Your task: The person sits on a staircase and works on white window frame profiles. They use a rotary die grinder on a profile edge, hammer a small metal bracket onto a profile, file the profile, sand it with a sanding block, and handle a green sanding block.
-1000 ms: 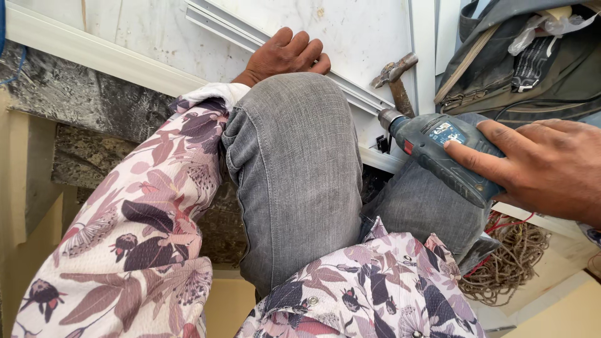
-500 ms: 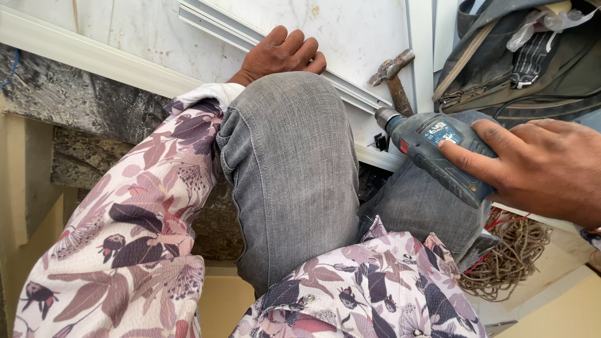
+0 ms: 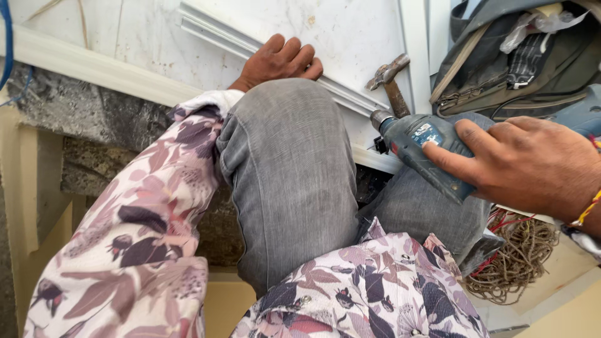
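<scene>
While my left hand (image 3: 283, 61) presses flat, fingers spread, on the white trim strip (image 3: 250, 45), right hand (image 3: 526, 164) clamps the blue power drill (image 3: 422, 145), chuck aimed at the strip just beside the hammer (image 3: 391, 80). Best kept square and steady; I can't see the bit tip.

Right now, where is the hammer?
In the head view, the hammer lies on the white panel at upper right, just above the nose of the blue drill and left of the grey tool bag.
</scene>
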